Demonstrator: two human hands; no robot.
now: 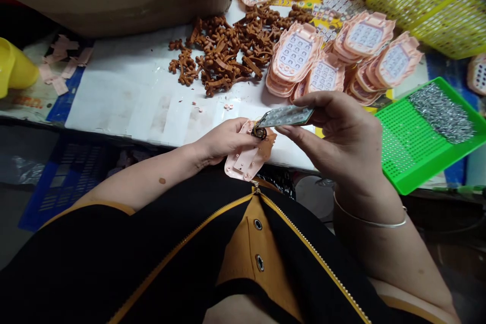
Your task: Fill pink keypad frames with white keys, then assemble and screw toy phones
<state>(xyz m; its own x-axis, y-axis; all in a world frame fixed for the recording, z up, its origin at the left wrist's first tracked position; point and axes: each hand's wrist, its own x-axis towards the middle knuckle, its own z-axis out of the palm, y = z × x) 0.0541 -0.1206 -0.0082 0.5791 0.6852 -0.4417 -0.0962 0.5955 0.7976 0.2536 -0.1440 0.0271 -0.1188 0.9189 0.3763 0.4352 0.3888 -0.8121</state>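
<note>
My left hand [224, 142] is closed on a pink plastic shell [245, 159], held over the table's front edge with its inner side up. A small round black part [259, 133] with thin wires lies by my left thumb at the shell's upper end. Between the thumb and fingers of my right hand [337, 131] is a circuit board [286, 116] with a pale, bumpy keypad sheet on it. The board is tilted above the shell, its left end close to the black part and wires. Some of my left fingers are hidden beneath the shell.
Brown plastic pieces [228, 55] are heaped beyond my hands. Stacked pink shells with keypads [298, 53] stand to their right. A green tray [398, 162] holds small metal screws. A cardboard box [132, 5], a yellow basket [417, 5] and a yellow cup [15, 68] stand around.
</note>
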